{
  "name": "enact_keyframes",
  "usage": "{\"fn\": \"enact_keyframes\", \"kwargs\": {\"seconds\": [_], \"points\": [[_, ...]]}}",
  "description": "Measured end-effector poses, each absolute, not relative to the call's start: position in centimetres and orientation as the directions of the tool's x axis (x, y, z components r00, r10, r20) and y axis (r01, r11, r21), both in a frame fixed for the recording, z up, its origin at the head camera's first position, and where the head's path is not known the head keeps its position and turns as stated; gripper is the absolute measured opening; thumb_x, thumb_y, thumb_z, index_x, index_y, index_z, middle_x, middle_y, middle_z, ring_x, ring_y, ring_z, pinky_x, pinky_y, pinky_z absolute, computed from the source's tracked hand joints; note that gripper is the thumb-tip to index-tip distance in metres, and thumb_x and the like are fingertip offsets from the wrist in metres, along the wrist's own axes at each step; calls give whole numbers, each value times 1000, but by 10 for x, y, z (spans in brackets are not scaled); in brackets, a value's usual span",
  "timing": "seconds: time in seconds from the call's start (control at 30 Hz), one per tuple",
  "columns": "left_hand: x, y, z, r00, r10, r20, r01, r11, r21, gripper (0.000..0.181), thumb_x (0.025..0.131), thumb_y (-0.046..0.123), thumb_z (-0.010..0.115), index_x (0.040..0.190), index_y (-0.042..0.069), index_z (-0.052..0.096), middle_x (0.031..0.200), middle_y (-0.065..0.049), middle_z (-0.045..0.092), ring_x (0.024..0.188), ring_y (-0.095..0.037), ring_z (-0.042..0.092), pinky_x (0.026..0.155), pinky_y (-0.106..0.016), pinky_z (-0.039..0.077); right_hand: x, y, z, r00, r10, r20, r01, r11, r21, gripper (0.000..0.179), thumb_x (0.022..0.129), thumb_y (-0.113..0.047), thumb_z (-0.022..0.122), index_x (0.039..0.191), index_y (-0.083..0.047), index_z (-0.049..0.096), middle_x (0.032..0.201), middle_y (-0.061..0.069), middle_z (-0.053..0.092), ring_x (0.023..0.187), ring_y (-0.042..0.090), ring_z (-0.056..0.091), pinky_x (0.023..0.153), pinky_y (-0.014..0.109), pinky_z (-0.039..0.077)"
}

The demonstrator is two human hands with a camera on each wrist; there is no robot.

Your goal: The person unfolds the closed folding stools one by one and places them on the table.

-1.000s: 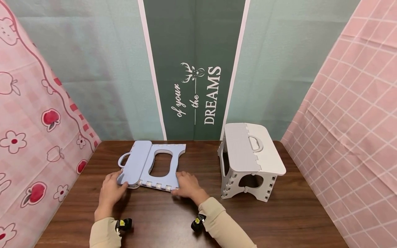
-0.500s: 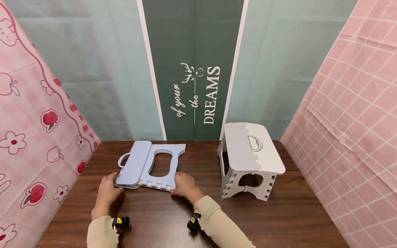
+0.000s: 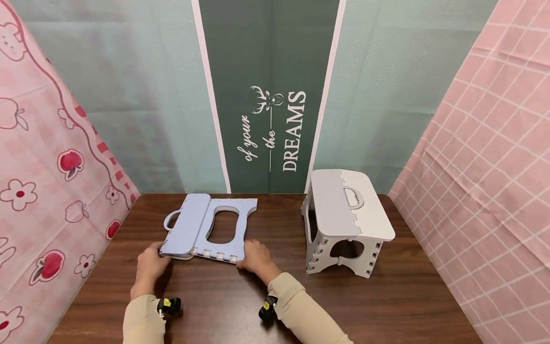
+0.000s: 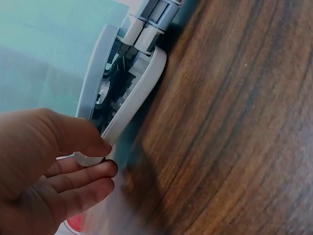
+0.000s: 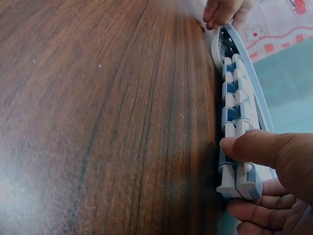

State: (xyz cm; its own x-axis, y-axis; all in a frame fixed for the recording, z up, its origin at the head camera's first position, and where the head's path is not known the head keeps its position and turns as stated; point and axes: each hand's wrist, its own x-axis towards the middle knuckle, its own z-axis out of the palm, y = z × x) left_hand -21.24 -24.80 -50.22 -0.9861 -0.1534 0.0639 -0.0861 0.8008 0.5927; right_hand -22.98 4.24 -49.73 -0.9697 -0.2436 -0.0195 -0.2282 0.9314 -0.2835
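A light-blue folding stool [image 3: 187, 224] lies folded flat on the wooden table, its handle loop pointing left. My left hand [image 3: 150, 264] is at its near left corner. In the left wrist view, thumb and fingers of the left hand [image 4: 54, 166] pinch the end of the white lower seat panel [image 4: 134, 98], which stands slightly apart from the blue upper panel [image 4: 95, 73]. My right hand [image 3: 258, 258] grips the near right corner of the leg frame. The right wrist view shows the right thumb [image 5: 254, 147] on the hinged edge, with fingers curled around the end.
A second folding stool [image 3: 350, 205], grey and white, stands unfolded to the right on the table [image 3: 223, 306]. Hanging cloths enclose the back and both sides: a green one [image 3: 142, 95], a pink patterned one [image 3: 43, 191] and a pink checked one [image 3: 494, 167].
My left hand has shifted slightly left, its thumb moving off the top of the seat to the corner. My right hand has barely moved, and the stool lies in the same place.
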Motion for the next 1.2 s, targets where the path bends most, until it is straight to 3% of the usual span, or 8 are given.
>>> {"fn": "enact_keyframes", "kwargs": {"seconds": [0.7, 0.93, 1.2], "points": [[-202, -249, -496, -970, -243, 31, -162, 732, 662, 45, 75, 5, 61, 116, -12, 54, 112, -33, 55, 104, -50, 47, 91, -57, 29, -219, 40, -498, -968, -251, -13, -237, 930, -279, 43, 61, -40, 84, 76, -9, 60, 74, 5, 55, 71, 26, 59, 58, 37, 47], [-194, -250, -482, -967, -252, 31, -170, 732, 660, 45, 77, 8, 61, 117, -12, 53, 115, -34, 52, 106, -51, 45, 90, -58, 31, -210, 36, -501, -965, -255, 56, -259, 911, -321, 44, 59, -37, 86, 76, -7, 61, 72, 5, 55, 67, 27, 58, 55, 35, 46], [-187, -250, -466, -954, -286, 90, -149, 713, 685, 43, 74, 5, 65, 114, -9, 57, 93, -25, 62, 84, -37, 54, 78, -51, 36, -209, 34, -502, -951, -276, 141, -305, 913, -270, 46, 56, -37, 88, 79, -4, 66, 76, 7, 54, 77, 27, 57, 67, 31, 48]]}}
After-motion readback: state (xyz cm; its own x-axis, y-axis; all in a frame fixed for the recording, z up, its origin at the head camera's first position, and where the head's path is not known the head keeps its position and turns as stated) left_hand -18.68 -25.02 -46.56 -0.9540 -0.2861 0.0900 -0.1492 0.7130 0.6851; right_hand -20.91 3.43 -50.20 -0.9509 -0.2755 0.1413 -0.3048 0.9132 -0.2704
